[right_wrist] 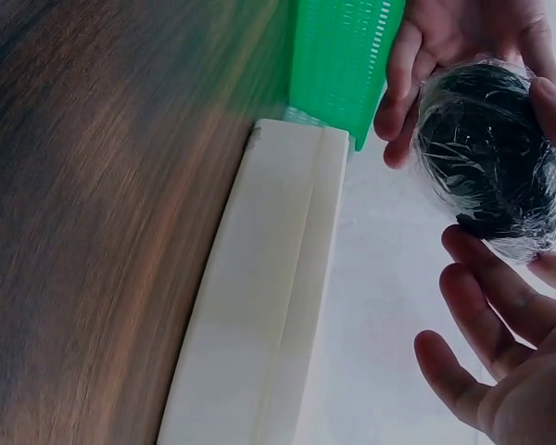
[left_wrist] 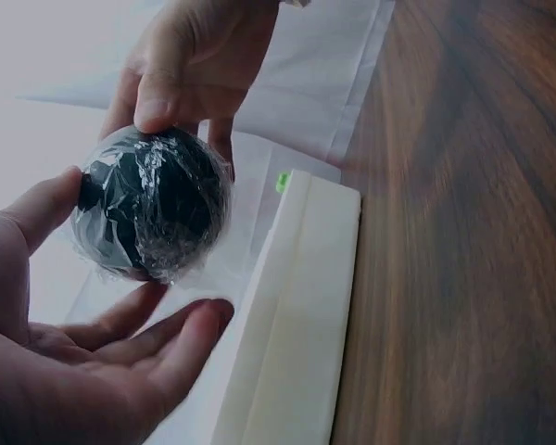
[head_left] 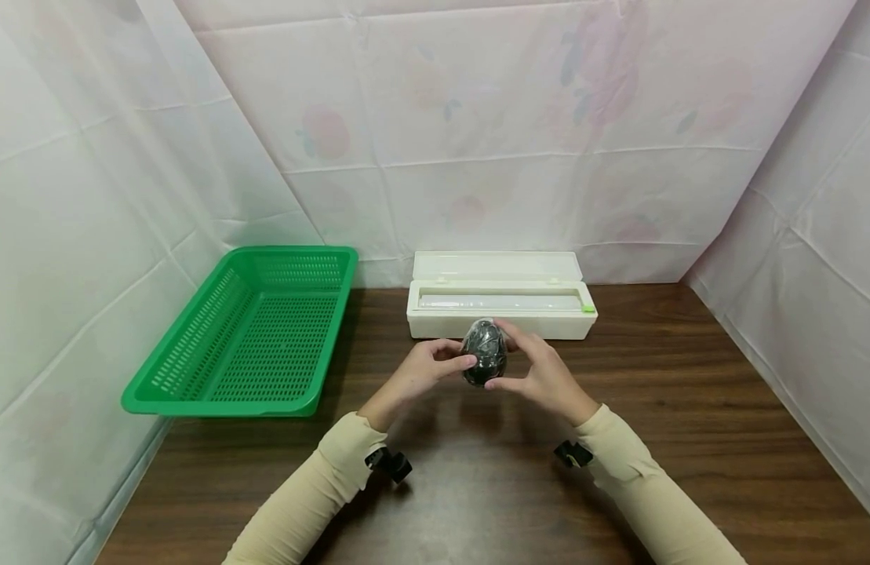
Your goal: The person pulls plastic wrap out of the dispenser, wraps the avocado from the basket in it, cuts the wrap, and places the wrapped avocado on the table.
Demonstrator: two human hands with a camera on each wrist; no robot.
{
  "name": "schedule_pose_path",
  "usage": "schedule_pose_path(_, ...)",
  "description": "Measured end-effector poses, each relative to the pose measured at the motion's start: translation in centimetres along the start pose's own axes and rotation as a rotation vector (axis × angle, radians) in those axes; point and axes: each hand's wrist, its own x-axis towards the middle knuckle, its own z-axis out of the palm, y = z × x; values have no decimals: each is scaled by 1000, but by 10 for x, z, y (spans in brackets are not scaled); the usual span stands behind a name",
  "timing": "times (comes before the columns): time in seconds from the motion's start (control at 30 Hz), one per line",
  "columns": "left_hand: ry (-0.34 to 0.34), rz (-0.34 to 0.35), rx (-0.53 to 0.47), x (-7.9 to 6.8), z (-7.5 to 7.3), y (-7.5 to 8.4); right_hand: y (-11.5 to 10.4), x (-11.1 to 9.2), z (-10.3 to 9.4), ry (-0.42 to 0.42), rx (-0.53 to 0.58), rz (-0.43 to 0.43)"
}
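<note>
A dark, egg-shaped object is wrapped in crinkled cling film; whether it is a fruit or vegetable cannot be told through the film. Both hands hold it up above the table, before the white box. The left hand grips its left side, thumb on the near face. From the right, the right hand pinches it between a thumb low down and fingers at the top. In the left wrist view the wrapped object shows loose film at its edge. The right wrist view shows the film-covered object between both hands.
Behind the hands stands a white cling film box, its lid raised, a roll inside and a green slider at its right end. A green perforated basket is at the left. White curtains enclose the brown wooden table.
</note>
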Motion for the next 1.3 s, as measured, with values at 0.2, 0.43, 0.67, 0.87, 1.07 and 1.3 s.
schedule_pose_path(0.2,-18,-23,-82,1,1,0,1,0,2,0,1,-15)
schedule_pose_path(0.43,-11,-34,-66,-1,0,0,1,0,5,48,-36,-139)
schedule_pose_path(0.67,-2,-36,-116,1,1,-3,2,-1,7,29,-70,-207)
schedule_pose_path(0.87,-23,-33,-101,1,1,-2,4,-2,8,46,-49,-210)
schedule_pose_path(1.07,-67,-6,-99,2,0,1,6,-1,6,64,-34,-197)
schedule_pose_path(1.3,-41,-14,-200,3,0,0,5,-1,6,58,-36,-235)
